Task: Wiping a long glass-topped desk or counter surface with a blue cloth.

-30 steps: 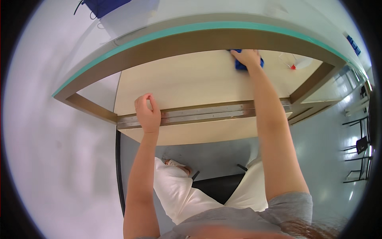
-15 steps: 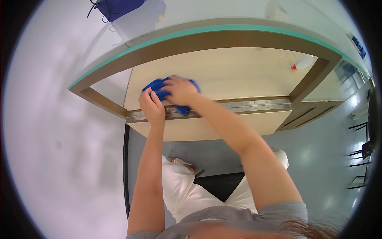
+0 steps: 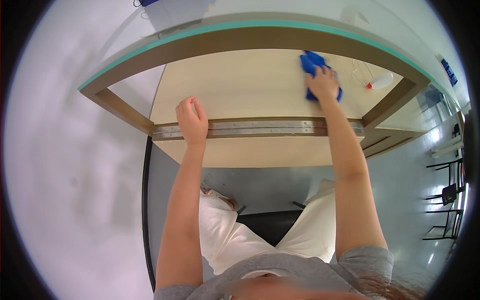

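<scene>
Blue cloth (image 3: 311, 61) lies crumpled on the beige board (image 3: 240, 85), beyond the hinge (image 3: 260, 128) and toward its right end. The right hand (image 3: 323, 84) is laid over it, palm down and fingers spread, slightly blurred; whether the fingertips pinch any of the fabric I cannot tell. Over the hinge's left part is the left hand (image 3: 192, 119), holding nothing, its fingers loosely bent with a narrow gap to the thumb; whether it bears any weight on the metal is unclear.

On the near side of the hinge is a beige flap (image 3: 265, 152). Past the hinge's right end, a white object (image 3: 382, 81) with a red tip sits near the cloth. A brown frame (image 3: 240, 40) with a glass edge (image 3: 255, 23) stands beyond the hinge.

Wiping seems to be under way, I judge, not finished: the cloth is out and under the palm. No line parts wiped from unwiped board, so how much is left cannot be told.
</scene>
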